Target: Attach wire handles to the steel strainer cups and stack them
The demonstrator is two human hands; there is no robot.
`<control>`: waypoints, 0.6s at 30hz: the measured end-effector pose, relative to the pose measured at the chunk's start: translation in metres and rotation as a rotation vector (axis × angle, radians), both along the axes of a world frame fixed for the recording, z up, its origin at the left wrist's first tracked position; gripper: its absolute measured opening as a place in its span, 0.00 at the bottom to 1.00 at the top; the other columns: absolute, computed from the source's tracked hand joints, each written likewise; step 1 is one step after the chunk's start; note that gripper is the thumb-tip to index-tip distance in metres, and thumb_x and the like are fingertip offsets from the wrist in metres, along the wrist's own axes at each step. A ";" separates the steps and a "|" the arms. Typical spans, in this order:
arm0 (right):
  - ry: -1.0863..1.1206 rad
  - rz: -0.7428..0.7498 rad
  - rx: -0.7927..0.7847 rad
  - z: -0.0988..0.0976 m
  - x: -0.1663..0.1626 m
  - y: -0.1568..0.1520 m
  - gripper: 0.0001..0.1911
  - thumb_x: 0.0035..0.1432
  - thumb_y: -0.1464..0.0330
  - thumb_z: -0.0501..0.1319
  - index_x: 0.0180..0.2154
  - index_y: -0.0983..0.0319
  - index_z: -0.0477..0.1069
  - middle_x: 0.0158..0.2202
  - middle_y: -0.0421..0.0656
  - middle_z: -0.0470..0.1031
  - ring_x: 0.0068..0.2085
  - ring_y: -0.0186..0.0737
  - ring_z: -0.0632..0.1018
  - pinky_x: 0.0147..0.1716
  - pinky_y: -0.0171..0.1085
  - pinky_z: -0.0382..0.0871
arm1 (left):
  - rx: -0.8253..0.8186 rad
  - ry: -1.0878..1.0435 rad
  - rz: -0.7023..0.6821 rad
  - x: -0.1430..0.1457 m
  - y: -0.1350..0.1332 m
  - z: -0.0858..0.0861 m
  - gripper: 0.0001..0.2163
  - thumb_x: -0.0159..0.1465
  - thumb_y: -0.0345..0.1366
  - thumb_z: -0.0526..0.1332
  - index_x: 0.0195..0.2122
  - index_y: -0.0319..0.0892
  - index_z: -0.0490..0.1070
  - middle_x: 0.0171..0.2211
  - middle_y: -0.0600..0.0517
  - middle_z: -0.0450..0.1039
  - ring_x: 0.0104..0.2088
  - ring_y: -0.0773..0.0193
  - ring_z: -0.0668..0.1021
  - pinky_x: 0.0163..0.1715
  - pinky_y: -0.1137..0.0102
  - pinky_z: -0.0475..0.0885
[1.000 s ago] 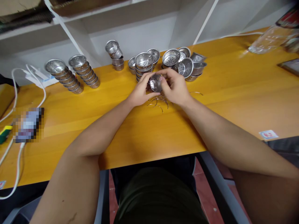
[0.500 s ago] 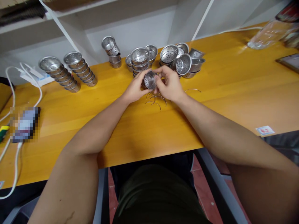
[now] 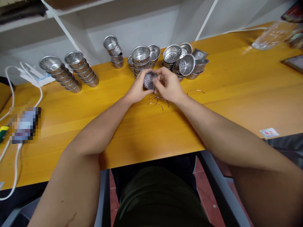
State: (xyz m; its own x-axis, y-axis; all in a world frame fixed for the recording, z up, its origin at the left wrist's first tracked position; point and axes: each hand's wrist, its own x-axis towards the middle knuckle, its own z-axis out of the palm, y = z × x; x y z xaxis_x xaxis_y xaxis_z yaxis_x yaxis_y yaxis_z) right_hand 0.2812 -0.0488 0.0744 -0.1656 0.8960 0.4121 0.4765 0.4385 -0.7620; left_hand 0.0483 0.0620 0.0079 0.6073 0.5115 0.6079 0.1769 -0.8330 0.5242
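Observation:
My left hand [image 3: 138,87] is closed around the side of a small perforated metal strainer basket [image 3: 149,80], its open mouth turned toward me. At the basket's right rim, the thumb and fingers of my right hand [image 3: 169,83] are pinched together. Something thin may be between those fingertips, but it is too small to make out. Just below the hands, several thin curved wire handles [image 3: 158,100] lie in a loose heap on the yellow wooden table [image 3: 146,135]. One more curved wire [image 3: 196,91] rests to the right of my right hand.
Stacked strainer baskets stand behind my hands, in a middle group [image 3: 141,56] and a right group [image 3: 172,55]. More stacks [image 3: 74,60] are at the left. A blurred phone [image 3: 26,124] with white cables lies far left. A clear plastic bottle [image 3: 267,36] lies far right.
The basket has turned slightly in my left hand, so its mouth faces me differently. My right fingertips have shifted a little left along its rim.

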 end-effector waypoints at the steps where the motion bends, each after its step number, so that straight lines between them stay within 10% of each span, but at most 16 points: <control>1: -0.003 0.001 0.001 -0.001 0.001 0.001 0.34 0.91 0.39 0.63 0.75 0.57 0.80 0.45 0.50 0.86 0.39 0.59 0.93 0.53 0.63 0.95 | -0.002 0.003 -0.002 0.000 0.001 -0.001 0.44 0.81 0.56 0.77 0.89 0.53 0.58 0.86 0.36 0.69 0.89 0.35 0.75 0.92 0.38 0.72; 18: 0.029 -0.059 -0.059 -0.007 0.005 0.008 0.41 0.88 0.30 0.59 0.76 0.53 0.78 0.38 0.49 0.87 0.36 0.60 0.93 0.41 0.61 0.95 | -0.061 0.085 0.028 0.001 -0.011 0.015 0.48 0.75 0.57 0.85 0.89 0.51 0.67 0.88 0.33 0.73 0.91 0.28 0.74 0.95 0.33 0.68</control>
State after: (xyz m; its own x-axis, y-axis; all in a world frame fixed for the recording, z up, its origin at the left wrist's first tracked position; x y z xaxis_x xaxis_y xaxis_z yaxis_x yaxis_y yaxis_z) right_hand 0.2860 -0.0406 0.0676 -0.1010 0.9267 0.3619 0.4774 0.3643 -0.7996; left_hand 0.0495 0.0510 0.0229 0.6404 0.5635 0.5219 0.2452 -0.7940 0.5563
